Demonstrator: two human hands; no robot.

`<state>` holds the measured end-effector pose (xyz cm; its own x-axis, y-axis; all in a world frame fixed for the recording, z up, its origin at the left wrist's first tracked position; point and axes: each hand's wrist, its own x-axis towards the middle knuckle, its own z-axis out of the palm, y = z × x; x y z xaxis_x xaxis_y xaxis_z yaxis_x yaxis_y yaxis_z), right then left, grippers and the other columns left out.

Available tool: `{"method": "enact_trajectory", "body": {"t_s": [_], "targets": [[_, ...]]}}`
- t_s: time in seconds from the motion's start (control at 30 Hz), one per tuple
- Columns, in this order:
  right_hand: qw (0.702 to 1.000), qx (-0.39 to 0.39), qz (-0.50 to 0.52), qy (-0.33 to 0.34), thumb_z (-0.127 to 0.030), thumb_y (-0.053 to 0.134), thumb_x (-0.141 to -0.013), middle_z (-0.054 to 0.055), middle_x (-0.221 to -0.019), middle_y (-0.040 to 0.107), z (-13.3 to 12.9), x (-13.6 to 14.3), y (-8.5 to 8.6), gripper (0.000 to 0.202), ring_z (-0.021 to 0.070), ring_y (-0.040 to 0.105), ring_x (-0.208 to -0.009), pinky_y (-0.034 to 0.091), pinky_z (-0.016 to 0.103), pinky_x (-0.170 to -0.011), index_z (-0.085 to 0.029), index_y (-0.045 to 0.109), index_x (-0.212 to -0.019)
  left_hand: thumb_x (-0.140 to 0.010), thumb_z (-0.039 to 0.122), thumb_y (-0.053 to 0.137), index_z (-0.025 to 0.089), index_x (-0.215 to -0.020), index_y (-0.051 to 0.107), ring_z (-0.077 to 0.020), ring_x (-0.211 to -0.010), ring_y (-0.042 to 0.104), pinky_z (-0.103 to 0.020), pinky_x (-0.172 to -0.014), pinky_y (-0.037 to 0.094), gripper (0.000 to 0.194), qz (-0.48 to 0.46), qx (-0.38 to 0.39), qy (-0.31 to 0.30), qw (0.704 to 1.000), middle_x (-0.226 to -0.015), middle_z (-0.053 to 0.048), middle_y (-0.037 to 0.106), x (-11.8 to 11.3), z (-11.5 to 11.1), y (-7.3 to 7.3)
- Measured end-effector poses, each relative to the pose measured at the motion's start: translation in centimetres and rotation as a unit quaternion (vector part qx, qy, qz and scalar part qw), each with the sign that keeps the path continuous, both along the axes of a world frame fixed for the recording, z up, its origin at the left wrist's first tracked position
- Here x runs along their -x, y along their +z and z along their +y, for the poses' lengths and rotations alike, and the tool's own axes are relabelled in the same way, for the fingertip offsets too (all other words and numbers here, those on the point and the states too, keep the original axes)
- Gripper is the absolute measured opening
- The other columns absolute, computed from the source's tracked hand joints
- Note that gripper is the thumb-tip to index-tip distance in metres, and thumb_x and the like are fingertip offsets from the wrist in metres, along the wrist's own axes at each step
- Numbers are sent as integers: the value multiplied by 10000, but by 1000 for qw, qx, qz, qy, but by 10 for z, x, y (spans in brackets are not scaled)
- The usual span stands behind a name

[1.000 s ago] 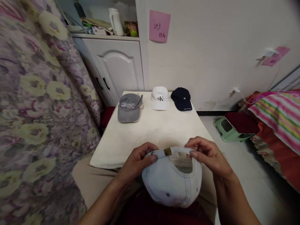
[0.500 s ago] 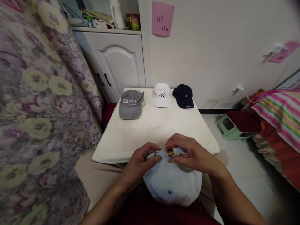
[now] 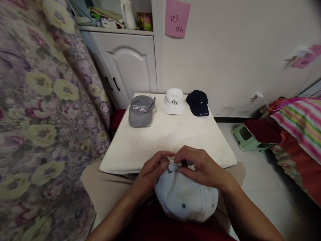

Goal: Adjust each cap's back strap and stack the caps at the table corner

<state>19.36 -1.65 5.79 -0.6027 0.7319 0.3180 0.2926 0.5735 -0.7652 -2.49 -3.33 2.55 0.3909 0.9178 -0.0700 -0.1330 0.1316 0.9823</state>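
A light blue baseball cap (image 3: pixel 184 197) rests at my lap, its back strap turned toward the table. My left hand (image 3: pixel 155 169) is closed on the left end of the strap, thumb on top near a small loop. With fingers and thumb, my right hand (image 3: pixel 198 164) pinches the strap (image 3: pixel 173 167) beside its dark metal buckle (image 3: pixel 184 163). The strap's middle stands slightly raised between my hands. Farther off on the table lie a grey cap (image 3: pixel 141 112) with lettering, a white cap (image 3: pixel 175 102) and a navy cap (image 3: pixel 198 103). My fingers partly hide the strap.
The cream-covered table (image 3: pixel 160 137) is in front of my knees. A floral curtain (image 3: pixel 42 134) hangs at left, and a white cabinet (image 3: pixel 127 60) stands behind. To the right are a green stool (image 3: pixel 242 135) with a dark red top and a bed with a striped cover (image 3: pixel 298 117).
The strap has lifted and bent between my hands, and its buckle has tilted. My fingers have shifted slightly along it. The view has moved a little; the three caps on the table stay put.
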Motion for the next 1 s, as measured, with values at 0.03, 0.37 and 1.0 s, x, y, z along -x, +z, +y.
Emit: {"method": "enact_trajectory", "body": {"t_s": [0.03, 0.37, 1.0], "targets": [[1000, 3, 1, -2, -111, 652, -844, 39, -1016, 659, 0, 1, 0, 207, 164, 624, -828, 503, 305, -741, -226, 628, -1015, -926, 392, 610, 241, -1168, 653, -126, -673, 418, -229, -596, 304, 288, -10, 10, -3, 1000, -736, 29, 473, -1, 0, 0], [957, 277, 81, 28, -264, 708, -847, -26, -802, 588, 8, 2, -4, 149, 111, 525, -694, 411, 237, -628, -190, 582, -822, -931, 357, 620, 245, -1211, 620, -122, -691, 463, -235, -612, 328, 301, -15, 9, -34, 999, -773, 17, 544, -1, 0, -4], [837, 471, 256, 108, -354, 773, -792, -31, -711, 466, 20, 7, -33, 282, 104, 397, -622, 308, 227, -556, -176, 558, -753, -884, 332, 696, 230, -1155, 675, -103, -688, 498, -208, -640, 366, 290, -130, 40, -53, 989, -764, 13, 587, -6, 9, -16]]}}
